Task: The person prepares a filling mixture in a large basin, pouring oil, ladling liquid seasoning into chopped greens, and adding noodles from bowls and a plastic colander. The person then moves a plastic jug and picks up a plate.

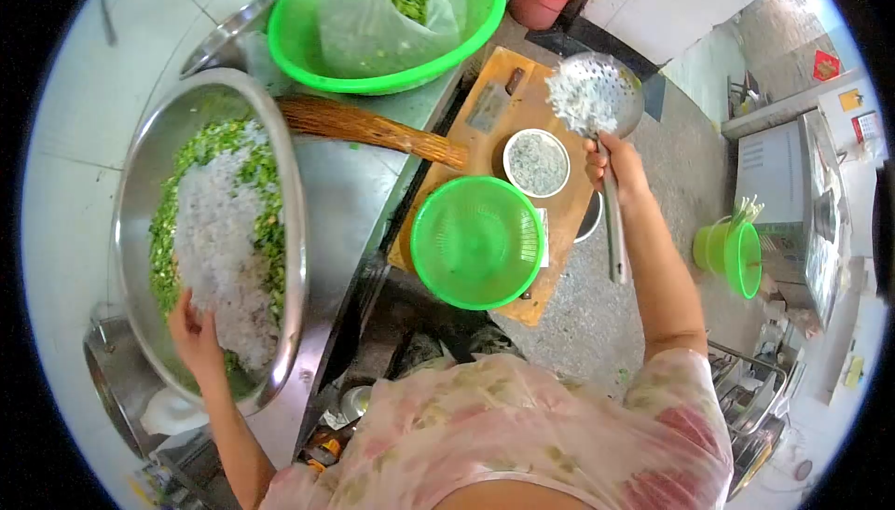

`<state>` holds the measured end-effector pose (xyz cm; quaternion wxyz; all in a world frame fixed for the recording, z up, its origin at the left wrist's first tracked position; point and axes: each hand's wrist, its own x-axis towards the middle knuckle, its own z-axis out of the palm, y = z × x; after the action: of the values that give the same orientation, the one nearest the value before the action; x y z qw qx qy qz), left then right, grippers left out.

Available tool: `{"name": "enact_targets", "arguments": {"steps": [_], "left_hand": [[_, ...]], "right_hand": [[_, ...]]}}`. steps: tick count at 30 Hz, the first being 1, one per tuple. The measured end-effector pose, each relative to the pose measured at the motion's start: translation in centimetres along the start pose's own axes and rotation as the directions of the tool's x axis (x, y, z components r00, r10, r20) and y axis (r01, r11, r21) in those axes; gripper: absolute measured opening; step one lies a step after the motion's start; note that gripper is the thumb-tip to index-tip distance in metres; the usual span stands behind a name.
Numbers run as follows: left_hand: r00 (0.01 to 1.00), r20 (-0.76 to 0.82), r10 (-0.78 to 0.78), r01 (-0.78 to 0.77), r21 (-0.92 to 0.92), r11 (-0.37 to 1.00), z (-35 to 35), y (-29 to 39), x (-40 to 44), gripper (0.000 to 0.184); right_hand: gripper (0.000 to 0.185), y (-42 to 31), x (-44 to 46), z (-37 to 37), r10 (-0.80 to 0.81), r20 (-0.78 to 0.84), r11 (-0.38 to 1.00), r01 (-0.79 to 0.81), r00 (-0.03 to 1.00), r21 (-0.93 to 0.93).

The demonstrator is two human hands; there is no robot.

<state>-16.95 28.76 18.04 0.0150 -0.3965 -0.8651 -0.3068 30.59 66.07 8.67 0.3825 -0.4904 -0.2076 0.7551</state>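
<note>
My right hand [616,167] grips the handle of a metal skimmer [623,100], a perforated ladle with a clump of white, wet-looking food [580,100] in it. It is held up over the right edge of a wooden board. On the left, my left hand [198,342] is at the near part of a large steel bowl [291,230], its fingers apart and touching the food. Chopped greens [270,240] fill that bowl, with a broad pale layer of a whitish ingredient [219,230] on top. Fingertips of the left hand are partly hidden.
A green plastic basket [477,244] and a white bowl of pale food in liquid [536,163] stand on the wooden board [489,100]. A bundled brush [373,128] lies beside the steel bowl. Behind are a green basin [280,53] with bagged greens and a red bucket [539,8].
</note>
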Motion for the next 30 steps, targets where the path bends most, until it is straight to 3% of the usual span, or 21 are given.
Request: {"name": "enact_targets", "arguments": {"steps": [2,5,7,9,10,12,15,17,18,21,26,30], "left_hand": [[1.0,-0.022,-0.02,0.024,0.165,0.986,-0.1,1.4,-2.7,0.039],[0.997,-0.071,-0.015,0.027,0.173,0.984,0.3,2.7,-6.0,0.034],[0.995,-0.102,0.014,0.009,0.217,0.976,1.0,3.1,-7.6,0.033],[0.987,-0.147,-0.067,0.098,0.218,0.971,1.1,2.2,-8.6,0.034],[0.98,-0.17,-0.107,0.143,0.217,0.966,1.3,2.0,-8.9,0.035],[0.986,-0.149,-0.078,0.114,0.248,0.962,1.6,2.7,-8.7,0.035],[0.989,-0.137,-0.052,0.087,0.263,0.961,1.7,3.1,-8.7,0.034],[0.989,-0.139,-0.043,0.077,0.252,0.965,1.5,2.5,-8.6,0.034],[0.989,-0.142,-0.041,0.078,0.263,0.962,1.5,2.6,-8.6,0.034],[0.988,-0.15,-0.039,0.079,0.274,0.958,1.7,2.8,-8.6,0.034],[0.986,-0.155,-0.063,0.096,0.218,0.971,1.2,2.3,-9.1,0.035],[0.978,-0.179,-0.108,0.134,0.135,0.982,1.7,2.4,-9.1,0.035]], "right_hand": [[0.009,1.5,3.0,-3.2,-0.079,-0.149,0.981,0.05,0.986,-0.188],[0.011,6.2,9.6,-7.4,-0.324,-0.326,0.89,0.169,0.888,-0.423],[0.016,9.1,13.2,-9.2,-0.345,-0.396,0.876,0.14,0.851,-0.462],[0.022,12.3,16.1,-10.7,-0.363,-0.46,0.861,0.103,0.81,-0.498],[0.032,13.8,17.6,-11.4,-0.323,-0.465,0.862,0.055,0.824,-0.503],[0.034,18.4,22.2,-16.0,-0.488,-0.397,0.66,0.031,0.778,-0.751],[0.033,20.8,23.4,-17.9,-0.616,-0.308,0.514,0.074,0.725,-0.854],[0.03,17.2,19.0,-12.8,-0.452,-0.451,0.76,0.067,0.769,-0.647],[0.023,17.3,19.2,-13.9,-0.4,-0.462,0.805,0.063,0.791,-0.59],[0.013,17.3,17.9,-15.0,-0.167,-0.389,0.985,0.139,0.906,-0.1],[0.012,20.4,16.1,-15.2,0.048,-0.286,0.995,-0.02,0.957,0.1],[0.021,23.5,16.7,-14.8,0.261,-0.263,0.939,-0.181,0.929,0.293]]}}
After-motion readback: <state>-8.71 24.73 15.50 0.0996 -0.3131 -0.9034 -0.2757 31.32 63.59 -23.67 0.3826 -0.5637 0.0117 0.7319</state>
